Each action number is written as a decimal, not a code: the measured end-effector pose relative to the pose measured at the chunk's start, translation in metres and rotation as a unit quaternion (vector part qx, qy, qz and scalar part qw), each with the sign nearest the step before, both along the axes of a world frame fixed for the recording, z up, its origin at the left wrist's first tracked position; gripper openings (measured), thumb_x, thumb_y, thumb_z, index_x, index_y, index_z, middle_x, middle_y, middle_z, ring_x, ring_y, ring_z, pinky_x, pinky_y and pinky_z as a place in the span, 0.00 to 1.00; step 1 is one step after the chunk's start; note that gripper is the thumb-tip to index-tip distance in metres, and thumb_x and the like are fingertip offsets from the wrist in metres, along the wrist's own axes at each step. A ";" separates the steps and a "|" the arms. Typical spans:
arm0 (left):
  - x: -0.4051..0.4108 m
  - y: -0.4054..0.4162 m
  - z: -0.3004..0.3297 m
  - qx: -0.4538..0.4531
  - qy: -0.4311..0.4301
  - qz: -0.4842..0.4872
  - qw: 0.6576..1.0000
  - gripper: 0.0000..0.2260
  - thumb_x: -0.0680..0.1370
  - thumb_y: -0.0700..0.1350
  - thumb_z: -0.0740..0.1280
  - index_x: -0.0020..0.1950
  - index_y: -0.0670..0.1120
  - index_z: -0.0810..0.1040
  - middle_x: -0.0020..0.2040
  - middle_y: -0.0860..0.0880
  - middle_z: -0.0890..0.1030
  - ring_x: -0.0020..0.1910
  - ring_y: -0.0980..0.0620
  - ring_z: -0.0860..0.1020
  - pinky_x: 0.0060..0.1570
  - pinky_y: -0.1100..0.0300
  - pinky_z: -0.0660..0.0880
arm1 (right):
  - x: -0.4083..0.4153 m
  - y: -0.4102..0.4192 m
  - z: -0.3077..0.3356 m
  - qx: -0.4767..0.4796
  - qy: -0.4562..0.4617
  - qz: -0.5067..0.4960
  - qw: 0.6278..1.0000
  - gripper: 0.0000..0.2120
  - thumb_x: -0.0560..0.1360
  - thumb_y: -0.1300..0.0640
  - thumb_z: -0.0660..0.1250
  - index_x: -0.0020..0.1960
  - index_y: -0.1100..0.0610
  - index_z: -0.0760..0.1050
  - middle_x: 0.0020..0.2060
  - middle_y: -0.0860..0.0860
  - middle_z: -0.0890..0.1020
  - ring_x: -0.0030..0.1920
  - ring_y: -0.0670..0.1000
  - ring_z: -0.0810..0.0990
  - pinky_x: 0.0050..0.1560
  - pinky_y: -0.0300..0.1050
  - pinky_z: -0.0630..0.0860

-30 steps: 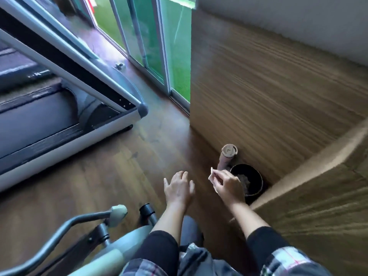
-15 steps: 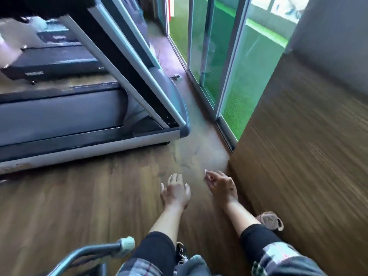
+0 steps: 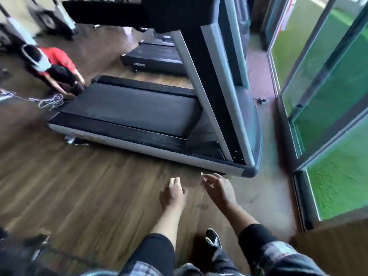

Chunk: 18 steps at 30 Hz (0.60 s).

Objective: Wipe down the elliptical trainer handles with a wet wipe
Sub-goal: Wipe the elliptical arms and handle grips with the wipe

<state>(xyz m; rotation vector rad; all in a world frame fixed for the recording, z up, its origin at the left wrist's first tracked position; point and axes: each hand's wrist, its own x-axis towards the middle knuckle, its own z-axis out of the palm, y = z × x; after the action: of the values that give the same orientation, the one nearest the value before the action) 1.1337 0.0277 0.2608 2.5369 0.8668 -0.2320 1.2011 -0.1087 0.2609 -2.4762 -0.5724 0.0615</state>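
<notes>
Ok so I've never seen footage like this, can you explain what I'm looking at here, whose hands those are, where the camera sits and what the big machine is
The camera is worn on a person's head and looks forward and down, so the two bare hands at the bottom belong to the wearer. The left hand and right hand reach out over a wood-look floor with loose fingers, and neither seems to hold anything, though the picture is blurred. There is no robot. The big grey and black machine ahead is a treadmill, with another treadmill behind it. On the right is a glass door with green turf outside. At the far left another person in a red top bends down by a pile of white cord. The wearer's black shoe shows at the bottom.
</notes>
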 end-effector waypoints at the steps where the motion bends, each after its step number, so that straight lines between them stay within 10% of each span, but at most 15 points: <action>1: 0.014 0.010 -0.002 0.000 0.003 0.023 1.000 0.17 0.79 0.49 0.60 0.68 0.48 0.70 0.67 0.49 0.72 0.63 0.47 0.75 0.60 0.54 0.71 | 0.020 0.014 -0.001 -0.001 0.004 0.023 1.000 0.09 0.75 0.53 0.68 0.53 0.51 0.82 0.47 0.50 0.84 0.43 0.56 0.82 0.46 0.46 0.76; 18: 0.107 0.193 -0.012 -0.036 0.089 0.324 0.941 0.17 0.80 0.52 0.59 0.66 0.48 0.74 0.64 0.47 0.77 0.63 0.47 0.76 0.59 0.55 0.72 | 0.177 0.268 -0.008 -0.130 0.069 0.388 0.910 0.12 0.77 0.50 0.63 0.60 0.45 0.77 0.56 0.46 0.80 0.54 0.50 0.79 0.55 0.42 0.71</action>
<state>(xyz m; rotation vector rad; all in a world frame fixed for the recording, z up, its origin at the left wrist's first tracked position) 1.2405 0.2203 0.2484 2.0433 1.6666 -0.2740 1.3782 0.1592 0.2525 -2.2952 -1.5297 0.6522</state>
